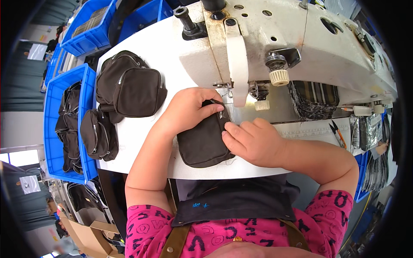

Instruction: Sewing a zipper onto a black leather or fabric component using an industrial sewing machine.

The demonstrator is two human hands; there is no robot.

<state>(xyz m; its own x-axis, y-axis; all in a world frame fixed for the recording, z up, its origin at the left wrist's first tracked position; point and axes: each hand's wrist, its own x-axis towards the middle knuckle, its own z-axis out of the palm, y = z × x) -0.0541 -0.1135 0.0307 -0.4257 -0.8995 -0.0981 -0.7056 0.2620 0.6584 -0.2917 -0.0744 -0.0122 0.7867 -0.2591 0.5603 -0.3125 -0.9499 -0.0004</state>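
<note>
A dark brown zippered pouch (202, 142) lies at the front edge of the white table, just before the sewing machine (241, 51). My left hand (195, 107) pinches its far end, thumb on top by the zipper. At its right side my right hand (251, 139) grips the edge with curled fingers. The metal zipper shows in part between my hands; the rest is covered by fingers. The machine's needle area stands right beyond my left fingertips.
More brown zippered pouches (137, 92) are piled on the table's left. A blue crate (49, 129) beside them holds several dark pouches. A stack of plaid fabric pieces (316, 99) sits under the machine arm. Orange-handled snips (337, 134) lie at the right.
</note>
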